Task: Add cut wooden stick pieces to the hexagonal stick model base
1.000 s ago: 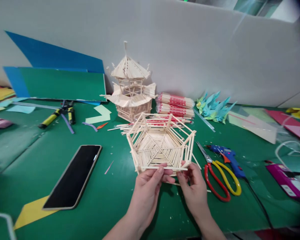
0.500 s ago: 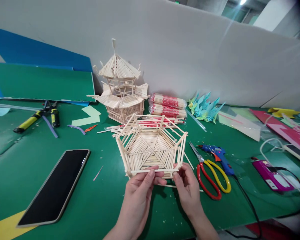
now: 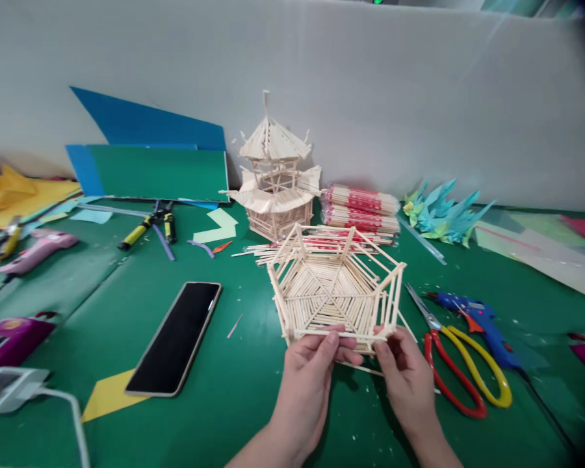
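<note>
A hexagonal frame of thin wooden sticks (image 3: 297, 300), with a floor of closely laid sticks and upright posts, sits before me on the green table. Along its front top side runs a short wooden stick (image 3: 308, 333). My left hand (image 3: 308, 370) pinches this stick between thumb and fingers. The thumb and fingers of my right hand (image 3: 408, 372) are closed at its right end, by the front right corner post; whether they also grip the post is unclear. Behind the frame stands a two-tiered stick pagoda (image 3: 275, 175).
Scissors (image 3: 455, 364) and a blue glue gun (image 3: 482, 322) lie to the right. A phone (image 3: 175, 338) rests on the left over yellow paper (image 3: 110, 393). Packed stick bundles (image 3: 361, 208), blue folded paper (image 3: 448, 211), pliers (image 3: 149, 224) and a pink glue gun (image 3: 41, 250) lie farther off.
The view has swung left, so everything appears shifted right and more of the table's left side shows. Both hands keep nearly the same hold at the frame's front side.
</note>
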{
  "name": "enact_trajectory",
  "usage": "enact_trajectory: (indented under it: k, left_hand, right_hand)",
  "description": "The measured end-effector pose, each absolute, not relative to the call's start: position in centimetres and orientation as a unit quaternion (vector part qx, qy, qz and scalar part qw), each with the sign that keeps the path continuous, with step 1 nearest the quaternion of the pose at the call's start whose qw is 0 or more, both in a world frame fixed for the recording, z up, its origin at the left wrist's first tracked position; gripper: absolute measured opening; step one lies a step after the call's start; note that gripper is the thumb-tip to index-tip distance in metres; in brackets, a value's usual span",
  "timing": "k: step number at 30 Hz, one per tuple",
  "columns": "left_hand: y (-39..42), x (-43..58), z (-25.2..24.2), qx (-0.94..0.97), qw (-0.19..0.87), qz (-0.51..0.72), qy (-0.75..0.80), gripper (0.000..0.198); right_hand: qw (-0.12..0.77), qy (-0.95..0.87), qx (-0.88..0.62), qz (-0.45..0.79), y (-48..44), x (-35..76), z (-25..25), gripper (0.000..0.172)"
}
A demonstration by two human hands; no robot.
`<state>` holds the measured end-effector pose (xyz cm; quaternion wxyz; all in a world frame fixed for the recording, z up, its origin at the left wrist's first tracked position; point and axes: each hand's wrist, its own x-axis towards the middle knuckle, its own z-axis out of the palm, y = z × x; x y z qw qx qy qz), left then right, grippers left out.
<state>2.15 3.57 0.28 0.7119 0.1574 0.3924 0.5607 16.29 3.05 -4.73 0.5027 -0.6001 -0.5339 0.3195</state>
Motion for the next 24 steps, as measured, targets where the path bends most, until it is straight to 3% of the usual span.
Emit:
enact_trajectory:
  k: [24]
  left_hand:
    - [3.44, 2.08, 0.4, 0.16, 0.711, 0.561, 0.393, 0.016]
  right_hand:
    - [0.506, -0.526, -0.598, 0.332, 2.85, 16.32, -5.3, 0.02]
